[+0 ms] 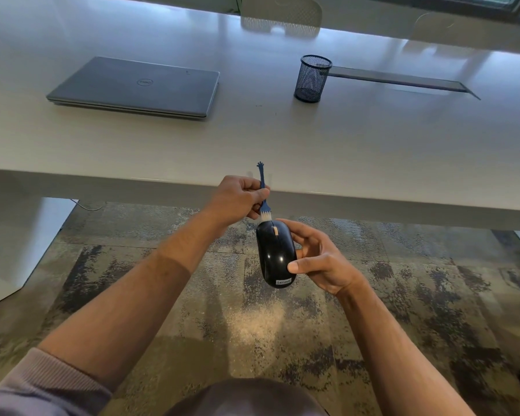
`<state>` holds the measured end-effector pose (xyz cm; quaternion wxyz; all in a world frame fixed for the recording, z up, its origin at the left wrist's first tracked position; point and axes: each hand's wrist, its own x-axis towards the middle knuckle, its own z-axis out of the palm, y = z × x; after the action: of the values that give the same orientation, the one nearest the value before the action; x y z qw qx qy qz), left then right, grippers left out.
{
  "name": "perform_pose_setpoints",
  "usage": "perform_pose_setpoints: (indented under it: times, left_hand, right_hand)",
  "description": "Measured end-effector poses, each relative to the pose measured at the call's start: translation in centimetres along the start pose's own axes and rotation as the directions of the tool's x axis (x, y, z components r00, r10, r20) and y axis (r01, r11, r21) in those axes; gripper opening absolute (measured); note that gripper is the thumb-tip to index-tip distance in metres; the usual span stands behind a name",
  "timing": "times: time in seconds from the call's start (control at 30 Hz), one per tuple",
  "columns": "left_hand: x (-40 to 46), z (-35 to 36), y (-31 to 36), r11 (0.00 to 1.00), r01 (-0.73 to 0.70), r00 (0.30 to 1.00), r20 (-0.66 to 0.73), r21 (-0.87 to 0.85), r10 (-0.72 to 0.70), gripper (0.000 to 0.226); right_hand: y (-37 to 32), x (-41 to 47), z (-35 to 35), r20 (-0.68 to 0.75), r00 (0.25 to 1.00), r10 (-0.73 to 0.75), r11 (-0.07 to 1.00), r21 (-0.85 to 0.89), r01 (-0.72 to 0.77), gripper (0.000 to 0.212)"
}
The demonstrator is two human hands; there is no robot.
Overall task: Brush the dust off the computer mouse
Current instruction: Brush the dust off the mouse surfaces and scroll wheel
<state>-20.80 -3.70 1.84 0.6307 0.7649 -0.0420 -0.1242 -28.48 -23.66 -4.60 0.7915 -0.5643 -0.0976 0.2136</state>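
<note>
From my feed the carpet floor (pixel 282 325) fills the lower half, under both grips. Beyond the grips runs the white tabletop (pixel 252 139), its near edge just past my left knuckles; far side is cut off at frame top. On it, well beyond and left of the grips, a closed grey laptop (pixel 135 87), logo too blurred to read w/ certainty. Beyond and right, a black mesh pen cup (pixel 312 78), contents not visible thru the mesh, and next to it a long dark slot cover (pixel 397 79) running right.

Both forearms reach in from the bottom; a grey sleeve (pixel 42 385) on the left arm is partly cut by the frame edge.

Right hand (pixel 321 262) clamps the black computer mouse (pixel 275 253) in mid-air over the floor, thumb on top near the rear label, fingers wrapped round the far side and mostly hidden behind the body. Scroll wheel faces up, twd the tabletop.

Left hand (pixel 237 199) is curled tight on the small blue brush (pixel 264 193), pinching mid-handle; handle centre is hidden by fingers. White bristles point down, touching the mouse's front end just beyond the wheel. Handle tip sticks up past the left grip. Dust itself: can't make out any.
</note>
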Motion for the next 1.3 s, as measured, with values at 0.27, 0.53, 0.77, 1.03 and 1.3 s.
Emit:
perform_pose_setpoints:
  times: [0.27, 0.53, 0.77, 1.03, 1.3]
  left_hand:
    - [0.1, -1.3, -0.2, 0.998, 0.040, 0.990, 0.131, 0.049, -0.046, 0.018]
    - [0.5, -0.7, 0.0, 0.998, 0.030, 1.000, 0.004, -0.048, -0.030, 0.016]
    - [0.3, -0.4, 0.1, 0.999, 0.032, 0.991, 0.132, 0.038, -0.037, 0.020]
    - [0.5, -1.1, 0.0, 0.998, 0.054, 0.997, 0.063, -0.034, -0.052, 0.018]
    - [0.4, 0.4, 0.2, 1.000, 0.010, 0.996, 0.085, 0.026, -0.012, 0.019]
  right_hand:
    - [0.2, -0.6, -0.5, -0.057, 0.998, -0.018, 0.999, 0.032, 0.020, 0.080]
    - [0.0, -0.3, -0.6, -0.030, 1.000, 0.002, 1.000, 0.031, -0.001, 0.085]
    - [0.0, -0.5, -0.6, -0.039, 0.999, -0.005, 0.999, 0.039, 0.007, 0.083]
    - [0.1, -0.7, -1.2, -0.072, 0.997, -0.013, 0.999, 0.044, 0.016, 0.086]
    - [0.1, -0.7, -0.8, -0.026, 1.000, -0.002, 0.999, 0.039, 0.003, 0.083]
